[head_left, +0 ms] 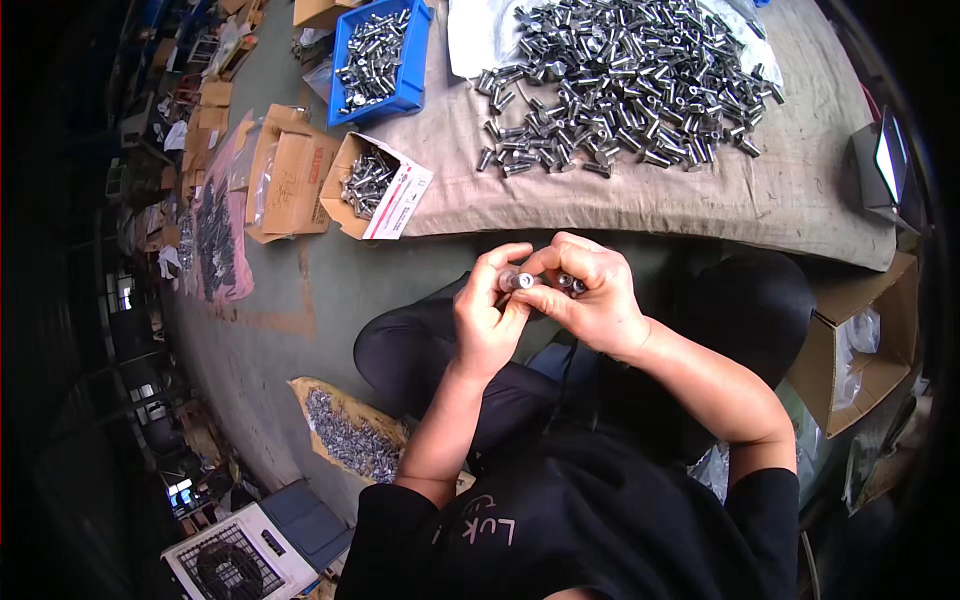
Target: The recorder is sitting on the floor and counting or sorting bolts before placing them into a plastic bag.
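Pinching a hollow-ended metal fastener [523,281] between the fingertips of your left hand [484,318] and right hand [597,298], you are holding it above your lap, near the edge of the cloth-covered surface [470,205] bearing the fastener pile [640,85]. Your right hand is also curling around further small metal pieces [571,284], so you are probably working best when the left fingertips are steadying the fastener and its end is facing you.
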The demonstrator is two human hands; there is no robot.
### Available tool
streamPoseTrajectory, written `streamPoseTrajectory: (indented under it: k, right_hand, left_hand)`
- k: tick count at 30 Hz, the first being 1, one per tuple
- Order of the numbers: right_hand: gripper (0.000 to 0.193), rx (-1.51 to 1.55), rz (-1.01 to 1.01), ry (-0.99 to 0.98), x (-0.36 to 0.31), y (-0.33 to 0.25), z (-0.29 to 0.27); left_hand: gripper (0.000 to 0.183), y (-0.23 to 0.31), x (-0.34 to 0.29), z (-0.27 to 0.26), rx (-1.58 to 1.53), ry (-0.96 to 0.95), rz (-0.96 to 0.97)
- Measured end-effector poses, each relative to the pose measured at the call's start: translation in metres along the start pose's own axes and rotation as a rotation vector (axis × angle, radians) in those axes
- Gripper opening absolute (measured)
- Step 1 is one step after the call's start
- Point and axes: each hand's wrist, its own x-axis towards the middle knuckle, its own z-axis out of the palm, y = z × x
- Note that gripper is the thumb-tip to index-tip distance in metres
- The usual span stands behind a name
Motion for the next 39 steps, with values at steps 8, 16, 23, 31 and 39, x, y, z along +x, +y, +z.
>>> streamPoseTrajectory:
  k: [8, 16, 23, 31, 39]
  right_hand:
    - [0.019, -0.071, -0.151, 0.034, -0.003, 0.007, 0.006]
    - [0.018, 0.005, -0.039, 0.023, -0.003, 0.004, 0.002]
    - [0.01, 1.129, 0.582, 0.001, 0.004, 0.004, -0.008]
    - [0.024, -0.241, -0.055, -0.298, -0.007, 0.002, 0.009]
    - [0.013, 0.293, 0.089, -0.252, -0.01, 0.007, 0.005]
  left_hand:
    - [0.022, 0.008, 0.0, 0.006, 0.014, 0.017, 0.085]
    - [0.035, 0.005, -0.003, 0.004, 0.05, -0.049, 0.073]
    - [0.055, 0.008, -0.006, 0.001, -0.557, 0.074, -0.237]
    - [0.072, 0.001, -0.003, 0.005, -0.08, 0.173, -0.166]
    - [0.036, 0.004, -0.007, -0.024, -0.957, 0.128, -0.575]
